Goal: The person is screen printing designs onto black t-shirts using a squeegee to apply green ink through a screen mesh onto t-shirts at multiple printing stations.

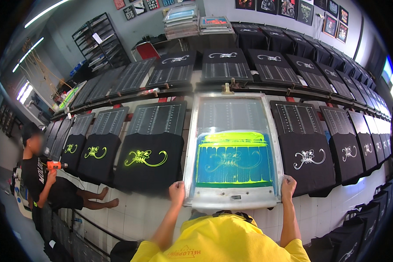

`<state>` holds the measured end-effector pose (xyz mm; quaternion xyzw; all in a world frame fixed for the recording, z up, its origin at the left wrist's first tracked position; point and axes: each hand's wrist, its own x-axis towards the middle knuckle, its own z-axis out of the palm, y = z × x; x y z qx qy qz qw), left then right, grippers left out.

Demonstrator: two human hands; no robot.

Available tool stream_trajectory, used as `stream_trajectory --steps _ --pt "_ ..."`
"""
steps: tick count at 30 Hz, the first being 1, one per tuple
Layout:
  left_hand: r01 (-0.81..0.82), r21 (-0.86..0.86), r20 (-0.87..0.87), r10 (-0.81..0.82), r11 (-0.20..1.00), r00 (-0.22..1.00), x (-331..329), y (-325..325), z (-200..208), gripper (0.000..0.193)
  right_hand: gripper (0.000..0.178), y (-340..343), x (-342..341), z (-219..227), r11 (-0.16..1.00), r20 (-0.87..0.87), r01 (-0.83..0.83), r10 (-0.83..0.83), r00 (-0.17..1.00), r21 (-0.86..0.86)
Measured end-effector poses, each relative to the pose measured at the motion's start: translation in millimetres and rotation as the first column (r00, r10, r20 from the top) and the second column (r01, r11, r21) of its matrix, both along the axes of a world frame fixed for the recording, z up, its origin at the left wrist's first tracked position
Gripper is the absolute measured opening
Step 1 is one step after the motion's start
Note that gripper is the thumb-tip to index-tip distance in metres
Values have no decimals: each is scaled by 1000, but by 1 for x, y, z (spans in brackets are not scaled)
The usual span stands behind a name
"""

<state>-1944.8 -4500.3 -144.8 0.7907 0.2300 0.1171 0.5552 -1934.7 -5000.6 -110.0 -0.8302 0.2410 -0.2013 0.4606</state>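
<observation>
A screen-printing frame [191,148] with a pale metal rim lies in front of me on a printing board. Its mesh carries a blue stencil [233,174] with a scrolled design, and fluorescent yellow-green ink [233,137] is banked across the stencil's far part, with streaks running down toward me. My left hand [177,192] is closed on the frame's near left corner. At the near right corner, my right hand [288,187] grips the side rim. A metal clamp [227,88] sits at the frame's far edge. What lies beneath the mesh is mostly hidden.
Black shirts with yellow designs [146,174] lie on boards to the left; a black shirt with a white design [308,174] lies to the right. Another board row stands beyond a rail [288,91]. At far left, a person [37,174] holds an orange heat gun [55,165].
</observation>
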Motion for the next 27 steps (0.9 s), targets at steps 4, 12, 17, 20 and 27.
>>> stream_trajectory --steps 4,12,17,20,27 --pt "-39 -67 -29 37 997 999 0 -3 4 25 22 0 -1 2 1000 -34 7 -7 999 5" --pt "83 63 -82 -78 995 994 0 2 18 25 21 1 2 -1 1000 17 -6 6 1000 9" --pt "190 275 -140 -156 943 978 6 -4 38 23 20 -2 2 -13 1000 -1 16 -16 1000 3" --pt "257 343 -220 -189 904 957 8 -2 40 22 20 2 3 -15 1000 6 8 -8 1000 -14" --pt "199 452 -91 -177 869 980 5 -3 29 24 22 1 4 -18 997 -46 -3 -1 999 -78"
